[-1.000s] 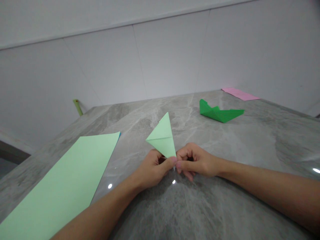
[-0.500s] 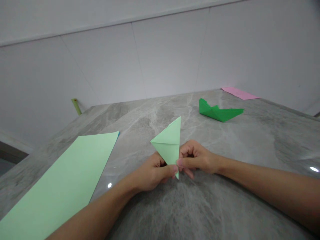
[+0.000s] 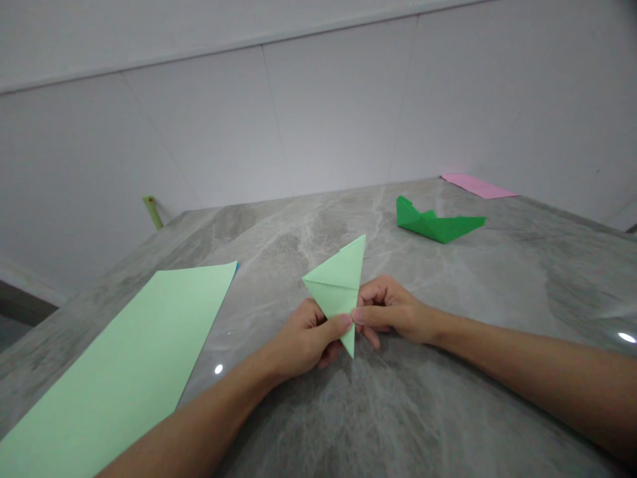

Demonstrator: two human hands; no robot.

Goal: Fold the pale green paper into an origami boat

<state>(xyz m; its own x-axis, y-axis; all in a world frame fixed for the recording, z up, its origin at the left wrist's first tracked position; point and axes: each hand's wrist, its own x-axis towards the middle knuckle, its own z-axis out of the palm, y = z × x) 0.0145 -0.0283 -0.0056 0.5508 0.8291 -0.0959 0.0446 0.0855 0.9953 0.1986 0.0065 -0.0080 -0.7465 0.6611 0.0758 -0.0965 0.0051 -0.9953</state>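
Note:
A folded light green paper (image 3: 339,282), a pointed kite-like shape, stands upright above the grey marble table (image 3: 448,398) at centre. My left hand (image 3: 306,338) pinches its lower part from the left with thumb and fingers closed. My right hand (image 3: 391,312) pinches the same spot from the right, fingers curled. The two thumbs meet at the paper's lower edge, and its bottom tip pokes down below them. Its top tip leans to the right.
A large flat light green sheet (image 3: 124,372) lies at the left, over a blue sheet edge. A dark green folded paper boat (image 3: 435,222) sits at the back right, with a pink sheet (image 3: 478,186) behind it. White wall panels rise beyond the table's far edges.
The folded paper has turned in my hands: its top tip swung to the right and its bottom tip now shows below my thumbs. Both hands stayed pinched on it.

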